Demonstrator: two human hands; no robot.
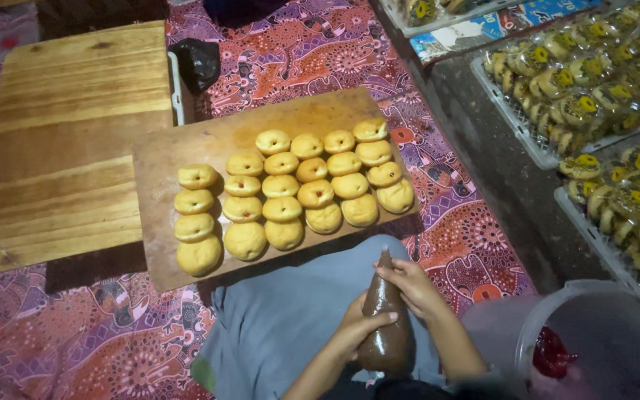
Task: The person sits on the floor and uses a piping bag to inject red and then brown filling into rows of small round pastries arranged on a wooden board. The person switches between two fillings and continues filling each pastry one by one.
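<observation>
I hold a brown piping bag (384, 326) upright over my lap with both hands. My left hand (358, 324) wraps its middle from the left. My right hand (411, 285) grips its upper part, near the narrow tip that points up toward the board. Just beyond my knees lies a wooden board (164, 259) carrying several round golden buns (283, 185) set in rows, some with a reddish filling hole on top. My grey trouser legs (290, 311) fill the space under the bag.
A low wooden table (68, 141) stands at the left with a black bag (198, 63) beside it. White trays (527, 144) of wrapped pastries sit at the right. A clear plastic bucket (594, 333) with red jam is at lower right. Patterned red cloth (461, 244) covers the floor.
</observation>
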